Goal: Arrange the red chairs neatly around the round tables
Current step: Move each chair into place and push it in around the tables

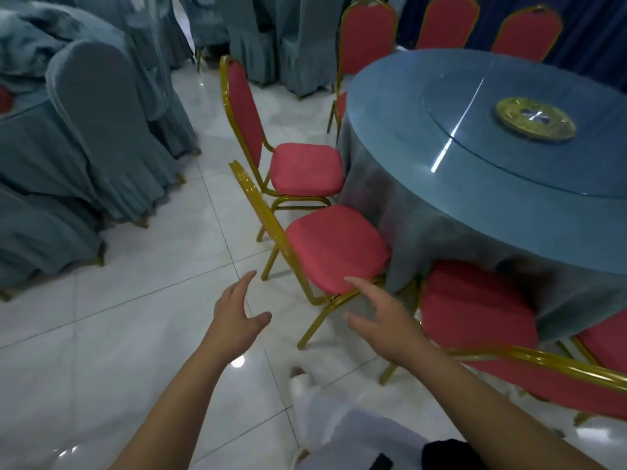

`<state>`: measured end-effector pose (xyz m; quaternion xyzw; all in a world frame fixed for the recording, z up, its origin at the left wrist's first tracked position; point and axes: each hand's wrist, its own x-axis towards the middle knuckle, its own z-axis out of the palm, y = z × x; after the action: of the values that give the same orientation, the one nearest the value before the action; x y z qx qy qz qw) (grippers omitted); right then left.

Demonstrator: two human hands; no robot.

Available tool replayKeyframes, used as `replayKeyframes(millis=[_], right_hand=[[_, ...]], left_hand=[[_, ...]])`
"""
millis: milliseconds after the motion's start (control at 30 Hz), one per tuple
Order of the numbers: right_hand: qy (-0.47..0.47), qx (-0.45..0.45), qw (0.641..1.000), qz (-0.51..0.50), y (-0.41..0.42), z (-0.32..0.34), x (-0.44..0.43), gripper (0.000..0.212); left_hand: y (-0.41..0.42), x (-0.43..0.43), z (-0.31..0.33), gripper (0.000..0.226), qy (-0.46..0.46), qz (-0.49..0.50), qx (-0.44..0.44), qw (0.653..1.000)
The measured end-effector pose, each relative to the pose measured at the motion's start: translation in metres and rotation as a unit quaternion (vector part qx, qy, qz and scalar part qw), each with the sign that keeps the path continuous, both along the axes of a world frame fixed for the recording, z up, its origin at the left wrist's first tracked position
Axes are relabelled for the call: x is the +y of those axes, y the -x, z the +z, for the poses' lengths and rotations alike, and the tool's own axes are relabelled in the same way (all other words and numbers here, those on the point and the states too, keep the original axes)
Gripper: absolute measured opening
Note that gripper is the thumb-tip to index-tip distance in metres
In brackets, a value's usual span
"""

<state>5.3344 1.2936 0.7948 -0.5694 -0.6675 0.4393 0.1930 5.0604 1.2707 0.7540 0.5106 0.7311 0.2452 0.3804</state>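
Note:
A round table (441,212) with a blue-grey cloth and glass turntable fills the right. Red chairs with gold frames ring it. One red chair (336,245) stands just ahead of me, seat facing the table, and a second (305,167) stands behind it. A third (475,300) is tucked under the cloth at lower right, its gold backrest rail crossing near my right forearm. Three more backs (369,35) rise at the far side. My left hand (235,317) is open above the floor, left of the nearest chair. My right hand (380,320) is open beside that chair's front corner, holding nothing.
Chairs in grey-blue covers (98,130) crowd the left around another covered table (20,137), and more stand at the back. A white tiled floor (118,317) runs between the two groups. My foot in a white slipper (302,385) shows below my hands.

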Motion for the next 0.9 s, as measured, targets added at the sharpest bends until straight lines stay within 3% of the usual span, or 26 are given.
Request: replayKeyframes(millis=[133,367,533,633,800,900], right_hand=[[-0.013,-0.013,1.000,-0.017,0.066,-0.021,0.063,0.069],[-0.004,0.062,0.998,-0.025,0.175,-0.050,0.177,0.064],[0.060,0.016,0.998,0.004,0.231,-0.072,0.228,0.077],[0.046,-0.016,0.999,-0.018,0.243,-0.081,0.242,0.065],[0.023,-0.060,0.996,-0.069,0.248,-0.085,0.245,0.064],[0.046,-0.086,0.985,-0.139,0.248,-0.083,0.229,0.049]], left_hand=[[0.057,0.054,-0.005,0.086,-0.006,-0.010,0.022,1.000],[0.144,0.174,0.006,0.092,0.052,-0.085,0.094,0.991],[0.196,0.250,0.005,0.096,0.038,-0.112,0.142,0.983],[0.203,0.287,-0.003,0.101,0.035,-0.154,0.160,0.974],[0.206,0.374,-0.018,0.107,0.011,-0.310,0.219,0.925],[0.206,0.417,-0.028,0.092,0.003,-0.408,0.273,0.871]])
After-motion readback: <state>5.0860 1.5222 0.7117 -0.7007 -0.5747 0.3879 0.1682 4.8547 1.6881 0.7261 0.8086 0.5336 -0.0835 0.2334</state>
